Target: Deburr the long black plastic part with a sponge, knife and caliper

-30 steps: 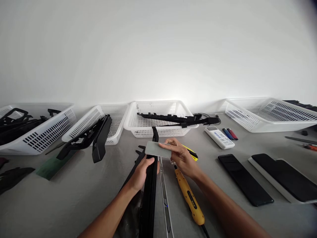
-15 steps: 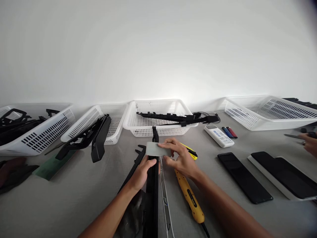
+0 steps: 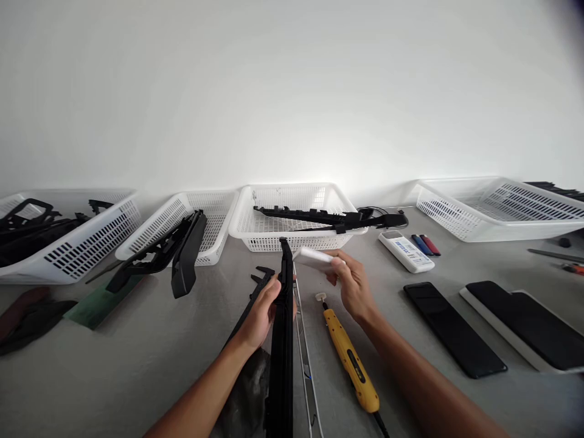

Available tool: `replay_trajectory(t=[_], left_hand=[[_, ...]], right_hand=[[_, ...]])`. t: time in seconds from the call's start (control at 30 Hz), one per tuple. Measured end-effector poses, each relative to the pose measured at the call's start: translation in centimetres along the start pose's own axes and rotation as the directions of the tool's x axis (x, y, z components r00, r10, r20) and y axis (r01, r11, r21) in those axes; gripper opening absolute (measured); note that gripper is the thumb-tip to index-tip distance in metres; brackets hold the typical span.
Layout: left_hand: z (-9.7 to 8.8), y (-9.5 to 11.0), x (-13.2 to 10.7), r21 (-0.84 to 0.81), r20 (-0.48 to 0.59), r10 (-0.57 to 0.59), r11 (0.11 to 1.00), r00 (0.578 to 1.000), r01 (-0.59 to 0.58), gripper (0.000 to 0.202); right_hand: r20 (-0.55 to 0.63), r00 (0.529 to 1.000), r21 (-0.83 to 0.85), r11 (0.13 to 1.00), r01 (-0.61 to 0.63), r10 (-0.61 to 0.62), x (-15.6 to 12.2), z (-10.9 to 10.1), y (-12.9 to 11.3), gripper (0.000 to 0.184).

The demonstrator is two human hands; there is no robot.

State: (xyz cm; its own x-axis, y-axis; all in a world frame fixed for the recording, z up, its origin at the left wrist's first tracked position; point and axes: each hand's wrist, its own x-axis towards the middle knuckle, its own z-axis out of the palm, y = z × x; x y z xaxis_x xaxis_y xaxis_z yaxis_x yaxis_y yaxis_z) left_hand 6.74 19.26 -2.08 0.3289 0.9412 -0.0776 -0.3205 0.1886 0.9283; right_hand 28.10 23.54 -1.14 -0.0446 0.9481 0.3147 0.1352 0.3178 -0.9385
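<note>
My left hand (image 3: 259, 319) is closed around a long black plastic trim strip (image 3: 281, 359), which stands lengthwise before me with its narrow end pointing away. In my right hand (image 3: 353, 283) is a flat whitish rectangular block (image 3: 314, 257), pinched at its right end and tilted on edge. The block's left end is close to the strip's far end; whether they touch I cannot tell. Just left of the strip lies a black caliper (image 3: 261, 280), partly hidden by my left hand. Below my right hand rests a yellow corded hand tool (image 3: 352, 365) with a pale tip.
White baskets with black plastic parts stand along the wall, including the middle basket (image 3: 296, 243) and the left basket (image 3: 86, 243). To the right are a white handheld device (image 3: 406, 250), blue and red tubes, a black phone (image 3: 454, 328) and black-topped white slabs (image 3: 524, 322).
My right hand has lifted the block from flat across the strip and tipped it on edge, shifting right. The strip's far end shows more fully. Another person's hand at the right edge has left view.
</note>
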Motion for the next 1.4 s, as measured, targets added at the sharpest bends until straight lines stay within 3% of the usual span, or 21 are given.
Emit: replay_trajectory(t=[0.1, 0.17, 0.3, 0.43, 0.57, 0.7, 0.8, 0.93, 1.07, 1.2, 1.4], left_hand=[[-0.09, -0.36, 0.29, -0.015, -0.093, -0.021, 1.0, 0.995, 0.02, 0.061], [-0.24, -0.58, 0.44, 0.01, -0.119, -0.056, 0.998, 0.991, 0.058, 0.057], [-0.42, -0.57, 0.37, 0.047, -0.022, -0.062, 0.997, 0.998, 0.063, 0.046], [-0.42, -0.49, 0.21, 0.045, 0.037, -0.069, 0.997, 0.997, 0.067, 0.041], [-0.63, -0.89, 0.31, 0.037, 0.035, -0.048, 0.998, 0.998, 0.046, 0.039], [-0.74, -0.96, 0.32, 0.02, 0.037, -0.048, 0.999, 0.998, 0.048, 0.039], [-0.61, -0.67, 0.25, 0.018, 0.051, -0.055, 0.998, 0.997, 0.054, 0.04], [-0.46, -0.43, 0.23, 0.02, 0.048, -0.048, 0.999, 0.998, 0.047, 0.04], [-0.57, -0.59, 0.23, 0.031, 0.052, -0.078, 0.997, 0.996, 0.077, 0.04], [-0.61, -0.6, 0.2, 0.037, 0.064, -0.073, 0.997, 0.995, 0.071, 0.039], [-0.29, -0.19, 0.12, 0.073, 0.111, -0.064, 0.996, 0.992, 0.056, 0.041]], right_hand=[[0.098, 0.96, 0.096, 0.958, -0.271, 0.262, -0.27, 0.7, -0.21, 0.06], [0.19, 0.93, 0.081, 0.939, -0.333, 0.313, -0.23, 0.77, -0.26, 0.063], [0.285, 0.912, 0.078, 0.941, -0.329, 0.295, 0.1, 0.18, -0.12, 0.057], [0.155, 0.949, 0.1, 0.951, -0.292, 0.275, 0.24, -0.17, 0.05, 0.051], [0.212, 0.939, 0.108, 0.949, -0.297, 0.27, 0.17, 0.04, 0.1, 0.047], [0.126, 0.958, 0.106, 0.957, -0.27, 0.256, 0.28, 0.03, 0.3, 0.046], [0.17, 0.951, 0.096, 0.957, -0.275, 0.257, 0.36, -0.14, 0.42, 0.046], [0.101, 0.961, 0.092, 0.959, -0.267, 0.258, 0.31, -0.14, 0.43, 0.048], [0.145, 0.952, 0.11, 0.952, -0.285, 0.268, 0.3, -0.06, 0.35, 0.049], [0.065, 0.961, 0.136, 0.952, -0.275, 0.268, 0.23, -0.07, 0.41, 0.048], [0.189, 0.94, 0.185, 0.93, -0.317, 0.283, 0.04, -0.05, 0.58, 0.043]])
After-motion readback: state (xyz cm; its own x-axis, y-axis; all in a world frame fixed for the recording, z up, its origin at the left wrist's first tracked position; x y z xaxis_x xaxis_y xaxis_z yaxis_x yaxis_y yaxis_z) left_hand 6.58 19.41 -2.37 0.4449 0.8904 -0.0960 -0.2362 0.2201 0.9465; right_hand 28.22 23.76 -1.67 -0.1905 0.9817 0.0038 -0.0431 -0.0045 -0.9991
